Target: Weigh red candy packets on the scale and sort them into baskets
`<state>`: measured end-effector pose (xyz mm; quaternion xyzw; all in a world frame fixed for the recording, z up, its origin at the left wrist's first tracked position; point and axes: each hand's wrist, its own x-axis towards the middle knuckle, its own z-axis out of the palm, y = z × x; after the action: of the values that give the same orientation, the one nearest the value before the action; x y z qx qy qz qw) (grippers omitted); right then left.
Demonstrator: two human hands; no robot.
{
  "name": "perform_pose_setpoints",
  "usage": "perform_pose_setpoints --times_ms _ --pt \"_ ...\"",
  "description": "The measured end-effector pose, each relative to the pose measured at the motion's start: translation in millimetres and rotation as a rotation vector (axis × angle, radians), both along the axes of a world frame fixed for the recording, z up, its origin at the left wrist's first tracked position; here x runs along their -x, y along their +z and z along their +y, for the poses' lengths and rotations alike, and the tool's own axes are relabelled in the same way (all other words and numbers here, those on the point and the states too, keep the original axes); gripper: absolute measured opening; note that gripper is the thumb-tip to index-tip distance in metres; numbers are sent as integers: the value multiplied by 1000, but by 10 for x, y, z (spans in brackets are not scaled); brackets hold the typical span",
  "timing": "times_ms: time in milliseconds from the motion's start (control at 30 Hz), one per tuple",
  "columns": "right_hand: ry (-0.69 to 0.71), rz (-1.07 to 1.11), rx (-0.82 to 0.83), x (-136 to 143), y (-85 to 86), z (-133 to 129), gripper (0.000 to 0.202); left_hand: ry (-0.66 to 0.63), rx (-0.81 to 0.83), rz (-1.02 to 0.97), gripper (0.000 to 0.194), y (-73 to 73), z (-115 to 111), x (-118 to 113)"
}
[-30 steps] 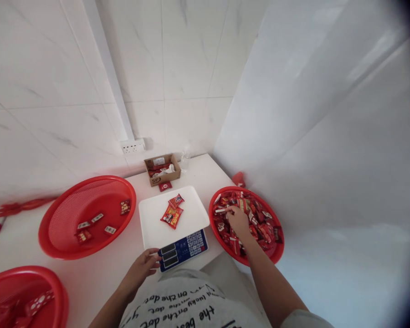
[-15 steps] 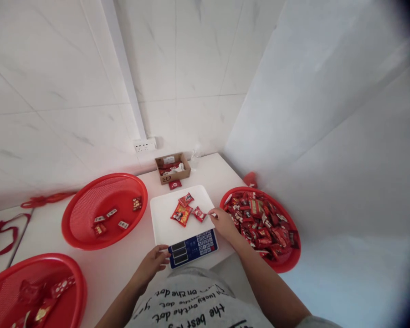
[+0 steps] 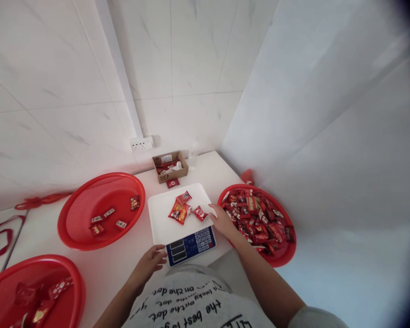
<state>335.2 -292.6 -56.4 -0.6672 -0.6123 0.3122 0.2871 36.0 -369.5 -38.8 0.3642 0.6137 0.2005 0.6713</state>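
Small red-and-white pillow-shaped plastic packet (image 3: 200, 213) lies near right edge of white rectangular plastic scale pan (image 3: 164, 228). Right hand (image 3: 222, 220) at that edge, fingers released. Left hand (image 3: 150, 261) loosely open beside blue rectangular plastic panel (image 3: 192, 246). Risk: stray hand contact could skew reading, nudge packet off.

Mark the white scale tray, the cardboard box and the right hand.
White scale tray (image 3: 160, 214), head view: bare left part.
Cardboard box (image 3: 174, 175), head view: front wall.
Right hand (image 3: 222, 221), head view: back.

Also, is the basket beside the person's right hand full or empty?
Mostly full: red packets cover most of the inside of the basket, with some bare wall showing at its lower right.
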Motion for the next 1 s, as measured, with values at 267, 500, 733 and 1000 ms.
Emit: perform_pose_setpoints --times_ms 267,500,733,1000 --pt "-39 -292 82 -389 -308 -393 50 -29 28 10 75 -99 15 -37" --pt "-85 -260 90 -510 -405 -269 42 -71 11 28 73 -173 44 -74" --pt "-101 -136 136 -606 -398 -167 30 -63 8 17 75 -183 8 -71" --pt "-269 134 179 -605 -436 251 27 -44 22 -21 67 -166 5 -21"
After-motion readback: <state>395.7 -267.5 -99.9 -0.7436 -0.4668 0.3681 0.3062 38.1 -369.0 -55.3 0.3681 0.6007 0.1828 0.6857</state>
